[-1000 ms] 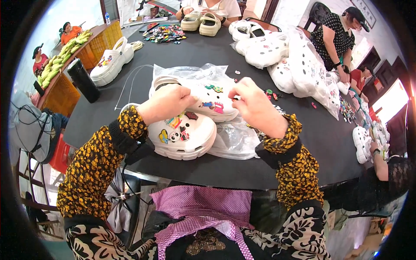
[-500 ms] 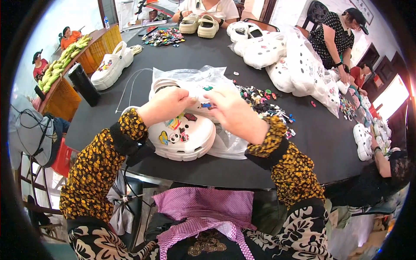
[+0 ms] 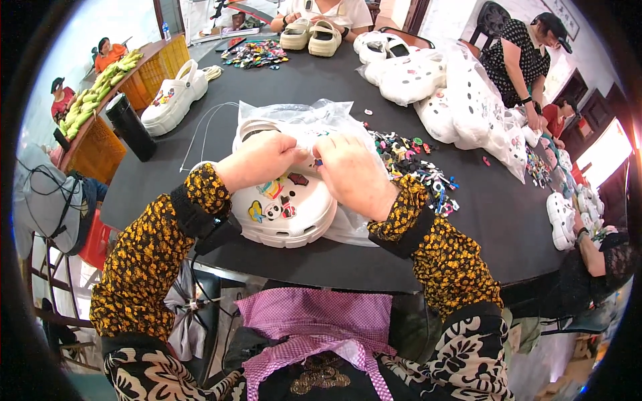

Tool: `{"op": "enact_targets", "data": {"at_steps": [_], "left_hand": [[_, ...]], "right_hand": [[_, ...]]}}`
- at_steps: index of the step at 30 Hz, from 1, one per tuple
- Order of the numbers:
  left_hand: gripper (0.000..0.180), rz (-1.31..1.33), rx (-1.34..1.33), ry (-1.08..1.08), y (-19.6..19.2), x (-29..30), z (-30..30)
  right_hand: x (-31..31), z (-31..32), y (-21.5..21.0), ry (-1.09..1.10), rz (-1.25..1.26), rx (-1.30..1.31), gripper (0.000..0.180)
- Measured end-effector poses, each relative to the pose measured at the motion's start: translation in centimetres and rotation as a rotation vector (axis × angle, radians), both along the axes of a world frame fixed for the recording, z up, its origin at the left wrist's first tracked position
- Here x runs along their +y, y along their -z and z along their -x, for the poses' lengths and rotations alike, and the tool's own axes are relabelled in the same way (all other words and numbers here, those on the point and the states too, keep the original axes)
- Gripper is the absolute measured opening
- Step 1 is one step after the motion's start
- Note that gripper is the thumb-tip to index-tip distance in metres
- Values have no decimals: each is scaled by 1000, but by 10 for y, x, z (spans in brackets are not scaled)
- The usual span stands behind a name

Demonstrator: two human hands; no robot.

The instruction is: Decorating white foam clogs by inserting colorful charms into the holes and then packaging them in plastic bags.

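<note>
A white clog (image 3: 309,224) lies on the table in front of me, its toe toward me. Colourful shoe charms, among them a panda charm (image 3: 273,211), sit in its upper. Over the back part of the clog, my left hand (image 3: 264,160) is closed with its fingers curled; what they hold is hidden. My right hand (image 3: 351,170) comes in beside it, pinching a small charm of which only a bit of blue shows. The two hands nearly meet. Behind them is another white clog (image 3: 249,127), partly covered, by a clear plastic bag (image 3: 328,110).
Loose charms (image 3: 418,160) are heaped to the right, more (image 3: 257,53) at the far left. A decorated clog (image 3: 175,97) and a black cylinder (image 3: 130,127) stand left. Bagged white clogs (image 3: 461,100) fill the far right. Co-workers sit or stand around the black table (image 3: 481,220).
My right hand has turned and closed in toward the left, so the blue charm is now mostly hidden by its fingers. The left hand stays nearly in place.
</note>
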State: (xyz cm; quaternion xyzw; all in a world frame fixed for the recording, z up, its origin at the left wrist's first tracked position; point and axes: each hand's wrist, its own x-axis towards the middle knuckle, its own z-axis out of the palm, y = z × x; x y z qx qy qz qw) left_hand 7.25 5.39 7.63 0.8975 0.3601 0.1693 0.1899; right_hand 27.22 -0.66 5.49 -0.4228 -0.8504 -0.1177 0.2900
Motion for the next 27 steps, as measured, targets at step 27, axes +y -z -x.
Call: {"op": "enact_targets", "data": {"at_steps": [27], "left_hand": [[37,31,-11,-27,2,1,1]], "right_hand": [[-29,-102,-29,222,234,-160,12]]}}
